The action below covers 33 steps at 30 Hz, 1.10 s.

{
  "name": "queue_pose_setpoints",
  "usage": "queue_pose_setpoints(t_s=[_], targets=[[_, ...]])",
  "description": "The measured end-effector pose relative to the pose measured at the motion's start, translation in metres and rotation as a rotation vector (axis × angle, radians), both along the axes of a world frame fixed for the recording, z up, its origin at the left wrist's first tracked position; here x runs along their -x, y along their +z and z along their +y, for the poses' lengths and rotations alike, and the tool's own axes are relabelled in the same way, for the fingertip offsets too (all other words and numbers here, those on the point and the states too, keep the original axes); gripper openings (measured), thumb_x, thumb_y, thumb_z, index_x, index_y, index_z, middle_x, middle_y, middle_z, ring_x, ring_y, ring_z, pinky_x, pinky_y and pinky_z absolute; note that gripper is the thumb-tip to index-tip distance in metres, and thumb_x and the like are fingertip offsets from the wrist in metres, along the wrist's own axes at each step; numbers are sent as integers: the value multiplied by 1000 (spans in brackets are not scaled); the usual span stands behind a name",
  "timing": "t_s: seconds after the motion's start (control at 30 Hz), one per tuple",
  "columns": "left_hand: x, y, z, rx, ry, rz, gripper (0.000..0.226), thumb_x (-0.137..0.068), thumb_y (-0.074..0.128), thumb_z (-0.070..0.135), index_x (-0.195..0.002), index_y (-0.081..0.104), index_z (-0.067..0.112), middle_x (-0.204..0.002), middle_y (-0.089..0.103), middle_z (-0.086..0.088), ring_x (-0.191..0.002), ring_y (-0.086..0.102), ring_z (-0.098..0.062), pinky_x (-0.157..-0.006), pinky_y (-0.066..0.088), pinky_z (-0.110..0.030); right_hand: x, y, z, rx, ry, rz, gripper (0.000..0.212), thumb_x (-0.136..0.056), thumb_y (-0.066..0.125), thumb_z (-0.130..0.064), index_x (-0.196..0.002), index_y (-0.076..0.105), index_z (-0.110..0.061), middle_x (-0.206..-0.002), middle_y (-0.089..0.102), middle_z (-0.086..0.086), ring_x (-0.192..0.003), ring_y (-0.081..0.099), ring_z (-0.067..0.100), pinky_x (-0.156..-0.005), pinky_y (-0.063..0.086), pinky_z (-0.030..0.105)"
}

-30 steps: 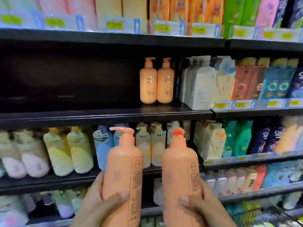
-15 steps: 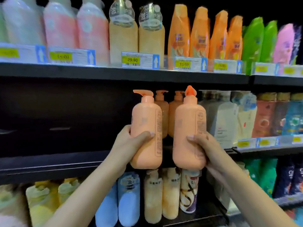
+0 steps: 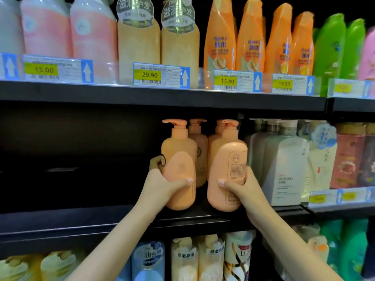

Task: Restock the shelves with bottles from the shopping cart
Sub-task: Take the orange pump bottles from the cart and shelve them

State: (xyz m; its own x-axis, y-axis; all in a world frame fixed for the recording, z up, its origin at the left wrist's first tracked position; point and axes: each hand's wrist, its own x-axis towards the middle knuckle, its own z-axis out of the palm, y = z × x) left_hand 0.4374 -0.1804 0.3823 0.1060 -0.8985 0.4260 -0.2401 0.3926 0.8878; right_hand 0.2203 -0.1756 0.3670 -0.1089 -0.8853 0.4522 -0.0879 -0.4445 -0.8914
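Observation:
Two peach pump bottles are held upright at the middle black shelf (image 3: 81, 218). My left hand (image 3: 162, 181) grips the left bottle (image 3: 178, 159) around its lower body. My right hand (image 3: 241, 187) grips the right bottle (image 3: 227, 159), whose back label faces me. Both bottles sit at or just above the shelf board, in front of two matching peach bottles (image 3: 199, 142) that stand further back. Whether their bases touch the board I cannot tell.
The shelf bay left of the bottles is dark and bare. White and grey bottles (image 3: 284, 165) stand right of them. The upper shelf (image 3: 162, 96) carries pink, tan, orange and green bottles with price tags. Lower shelf holds blue, cream and yellow bottles (image 3: 186, 258).
Both hands have carried the two peach bottles up from chest height and forward into the middle shelf, close in front of the two bottles standing there.

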Motion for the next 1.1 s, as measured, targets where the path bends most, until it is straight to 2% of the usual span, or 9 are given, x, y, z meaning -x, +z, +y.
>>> queue_pose_setpoints(t_s=[0.17, 0.27, 0.37, 0.47, 0.6, 0.77, 0.87, 1.0, 1.1], targets=[[0, -5, 1, 17, -61, -1, 106, -57, 85, 40, -142, 23, 24, -132, 47, 0, -117, 51, -19, -91, 47, -31, 7, -5, -9, 13, 49, 30, 71, -52, 86, -31, -113, 50, -34, -102, 71, -15, -94, 66, -1, -72, 49, 17], [0, -6, 3, -12, -102, 79, 99, -54, 74, 46, -141, 34, 19, -128, 54, -2, -112, 56, -19, -94, 50, -38, 5, -7, -9, 43, -11, 39, 99, -39, 86, -48, -126, 44, -25, -108, 67, -13, -95, 63, -6, -71, 49, 18], [2, -6, 3, -6, -92, 77, 89, -62, 82, 41, -137, 39, 17, -123, 57, -2, -106, 58, -16, -84, 51, -31, -1, -8, -8, 94, -113, 137, 112, -31, 90, -57, -125, 38, -24, -110, 60, -17, -94, 58, -15, -72, 44, 16], [4, -6, 2, 24, -50, 22, 90, -60, 82, 39, -135, 39, 16, -119, 56, 0, -105, 56, -16, -83, 48, -29, 2, -8, -9, 89, -97, 128, 106, -35, 91, -52, -123, 38, -29, -111, 59, -17, -95, 57, -14, -75, 44, 17], [4, -5, 5, 24, -101, 26, 88, -51, 84, 53, -123, 42, 25, -109, 58, 10, -96, 58, -5, -71, 46, -18, 12, -7, -4, 37, 109, 59, 90, -41, 82, -44, -122, 44, -36, -117, 64, -9, -105, 63, 2, -81, 50, 23], [-7, -10, 3, -33, -277, 201, 74, -60, 77, 44, -126, 51, 23, -114, 68, 1, -103, 66, -12, -84, 53, -29, 7, -8, 1, 125, 17, 21, 100, -38, 85, -46, -127, 44, -27, -117, 63, -8, -104, 63, 0, -78, 53, 22], [-4, -11, 3, -4, -226, 153, 74, -61, 82, 48, -123, 48, 27, -111, 66, 7, -94, 66, -2, -70, 52, -15, 6, -11, 2, 156, -49, 15, 87, -41, 84, -49, -117, 43, -37, -116, 61, -13, -102, 62, -5, -75, 52, 13], [1, -10, 3, 8, -187, 65, 86, -52, 80, 60, -123, 47, 25, -105, 64, 10, -86, 64, 7, -61, 48, -7, 7, -11, 1, 98, 7, 18, 73, -56, 72, -52, -120, 51, -27, -111, 68, -14, -107, 62, 4, -82, 49, 25], [-3, -12, 3, -44, -291, 135, 81, -58, 78, 56, -126, 51, 21, -112, 68, 4, -100, 66, -4, -77, 51, -19, 4, -10, 1, 85, -24, 40, 95, -51, 76, -58, -132, 43, -24, -116, 64, -12, -106, 61, 1, -84, 50, 25]])
